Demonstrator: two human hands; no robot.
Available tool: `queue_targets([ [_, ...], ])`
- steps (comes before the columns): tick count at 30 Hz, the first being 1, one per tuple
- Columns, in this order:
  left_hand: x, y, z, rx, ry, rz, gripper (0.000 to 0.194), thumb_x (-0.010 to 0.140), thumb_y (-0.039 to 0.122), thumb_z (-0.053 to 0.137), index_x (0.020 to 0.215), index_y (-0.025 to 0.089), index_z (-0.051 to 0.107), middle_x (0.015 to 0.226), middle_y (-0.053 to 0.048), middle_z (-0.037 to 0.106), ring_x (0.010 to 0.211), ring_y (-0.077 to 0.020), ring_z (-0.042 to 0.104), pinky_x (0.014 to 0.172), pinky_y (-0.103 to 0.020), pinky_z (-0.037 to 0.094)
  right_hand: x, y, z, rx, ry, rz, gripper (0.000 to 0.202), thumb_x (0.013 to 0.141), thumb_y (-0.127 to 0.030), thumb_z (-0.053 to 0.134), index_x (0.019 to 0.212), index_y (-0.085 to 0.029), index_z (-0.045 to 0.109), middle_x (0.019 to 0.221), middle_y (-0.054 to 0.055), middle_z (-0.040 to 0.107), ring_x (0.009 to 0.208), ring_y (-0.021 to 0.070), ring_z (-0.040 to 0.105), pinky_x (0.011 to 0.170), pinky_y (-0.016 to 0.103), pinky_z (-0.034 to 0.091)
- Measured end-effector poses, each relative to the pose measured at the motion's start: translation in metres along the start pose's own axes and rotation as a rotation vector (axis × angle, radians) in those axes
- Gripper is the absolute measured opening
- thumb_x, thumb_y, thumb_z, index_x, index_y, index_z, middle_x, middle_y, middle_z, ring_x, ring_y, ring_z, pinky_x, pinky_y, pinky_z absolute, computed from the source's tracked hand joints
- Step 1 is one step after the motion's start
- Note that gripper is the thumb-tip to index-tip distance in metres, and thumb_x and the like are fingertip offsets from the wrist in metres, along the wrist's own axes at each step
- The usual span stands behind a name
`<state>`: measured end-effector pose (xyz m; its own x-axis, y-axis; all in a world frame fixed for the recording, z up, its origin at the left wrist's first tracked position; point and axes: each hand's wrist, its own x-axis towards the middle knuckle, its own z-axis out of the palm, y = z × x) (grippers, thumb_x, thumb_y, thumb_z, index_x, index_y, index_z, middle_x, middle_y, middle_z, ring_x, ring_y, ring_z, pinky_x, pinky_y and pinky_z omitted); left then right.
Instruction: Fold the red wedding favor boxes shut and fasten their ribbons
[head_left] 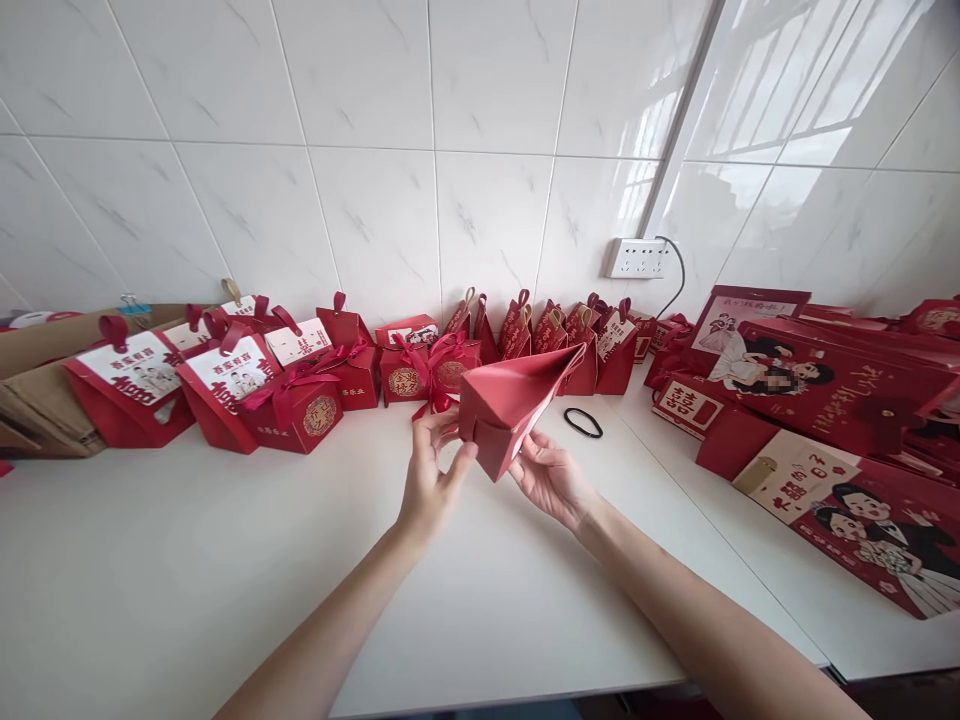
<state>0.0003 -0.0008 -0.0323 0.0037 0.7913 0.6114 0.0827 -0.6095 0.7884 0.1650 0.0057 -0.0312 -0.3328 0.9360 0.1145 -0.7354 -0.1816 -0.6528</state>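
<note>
A red paper gift box [499, 405], partly folded into shape, is held up above the white table [480, 600]. Its upper side gapes and its pointed flap tilts up to the right. My left hand [435, 475] grips the box at its left lower edge, thumb in front and fingers behind. From the right, my right hand [551, 475] supports the underside, its fingertips partly hidden by the box. Just right of the box, a black elastic band [583, 422] lies on the table.
Finished red boxes with ribbons [300, 400] line the wall, beside a brown cardboard box [45, 385] at far left. Small bag-shaped boxes [517, 330] stand in the middle. Flat printed red cartons [810, 390] pile up at right. A white power strip [639, 259] hangs on the tiles.
</note>
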Motion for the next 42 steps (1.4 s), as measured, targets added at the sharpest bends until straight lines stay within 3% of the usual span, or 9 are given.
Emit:
queue_targets([
  [5,-0.005,-0.009,0.002,0.097,-0.062,0.123,0.077,0.065,0.050,0.080,0.125,0.023,0.039,0.131,-0.016,0.052,0.117,-0.0280,0.059,0.096,-0.045,0.052,0.000,0.002,-0.001,0.015,-0.011,-0.018,0.020,0.073,-0.005,0.066,0.087,-0.019,0.064,0.077,-0.003,0.068,0.073,0.0087,0.067,0.079,0.019,0.058],
  [8,-0.005,-0.008,0.001,0.228,-0.082,0.324,0.077,0.073,0.038,0.077,0.134,0.024,0.034,0.133,-0.017,0.053,0.121,-0.0272,0.057,0.097,-0.046,0.052,-0.002,0.001,-0.001,0.000,-0.010,-0.001,0.019,0.068,-0.003,0.067,0.081,-0.018,0.065,0.071,-0.003,0.066,0.065,0.0104,0.064,0.072,0.023,0.061],
  [11,-0.004,-0.006,0.001,0.254,-0.092,0.452,0.079,0.075,0.031,0.077,0.140,0.024,0.032,0.136,-0.018,0.052,0.126,-0.0279,0.054,0.101,-0.046,0.050,-0.005,-0.001,0.001,-0.018,0.003,0.015,0.014,0.071,-0.007,0.068,0.080,-0.017,0.066,0.075,0.000,0.068,0.069,0.0125,0.065,0.069,0.024,0.061],
  [16,-0.003,-0.004,0.000,0.213,-0.088,0.354,0.093,0.069,0.041,0.081,0.144,0.023,0.029,0.143,-0.019,0.045,0.133,-0.0306,0.047,0.103,-0.046,0.049,-0.007,-0.001,0.005,-0.036,-0.002,0.045,0.023,0.067,-0.023,0.080,0.085,-0.018,0.068,0.083,0.002,0.071,0.072,0.0147,0.067,0.061,0.024,0.061],
  [20,-0.004,-0.001,-0.001,0.225,-0.102,0.250,0.085,0.066,0.048,0.081,0.136,0.023,0.039,0.134,-0.015,0.055,0.124,-0.0305,0.055,0.102,-0.046,0.048,-0.008,0.000,0.005,-0.058,-0.016,0.061,0.029,0.063,-0.028,0.084,0.085,-0.017,0.068,0.083,0.003,0.071,0.071,0.0170,0.067,0.056,0.025,0.061],
  [25,-0.002,0.003,-0.003,0.245,-0.100,0.382,0.079,0.067,0.040,0.081,0.134,0.021,0.043,0.128,-0.014,0.059,0.119,-0.0299,0.058,0.098,-0.044,0.050,-0.011,0.002,0.003,-0.065,-0.015,0.057,0.029,0.065,-0.024,0.084,0.089,-0.021,0.067,0.081,-0.001,0.069,0.069,0.0133,0.066,0.059,0.022,0.061],
  [30,0.001,0.004,-0.002,0.278,-0.054,0.499,0.079,0.066,0.045,0.080,0.133,0.022,0.045,0.122,-0.013,0.061,0.113,-0.0296,0.060,0.094,-0.044,0.051,-0.014,0.006,0.004,-0.099,-0.032,0.094,0.020,0.071,-0.026,0.079,0.086,-0.022,0.065,0.078,-0.003,0.068,0.067,0.0127,0.066,0.059,0.022,0.059],
  [35,0.001,0.007,-0.002,0.295,-0.013,0.542,0.077,0.065,0.046,0.078,0.131,0.022,0.045,0.118,-0.012,0.060,0.108,-0.0293,0.060,0.090,-0.044,0.052,-0.016,0.011,0.009,-0.139,-0.045,0.201,0.021,0.072,-0.030,0.077,0.084,-0.020,0.064,0.072,0.000,0.064,0.073,0.0165,0.067,0.051,0.020,0.054],
  [42,0.001,0.010,0.000,0.283,0.002,0.576,0.075,0.066,0.050,0.078,0.127,0.022,0.047,0.114,-0.011,0.062,0.105,-0.0270,0.061,0.088,-0.041,0.053,-0.016,0.015,0.007,-0.182,-0.022,0.242,0.021,0.067,-0.022,0.076,0.067,-0.020,0.055,0.058,-0.004,0.055,0.054,0.0082,0.052,0.041,0.014,0.042],
])
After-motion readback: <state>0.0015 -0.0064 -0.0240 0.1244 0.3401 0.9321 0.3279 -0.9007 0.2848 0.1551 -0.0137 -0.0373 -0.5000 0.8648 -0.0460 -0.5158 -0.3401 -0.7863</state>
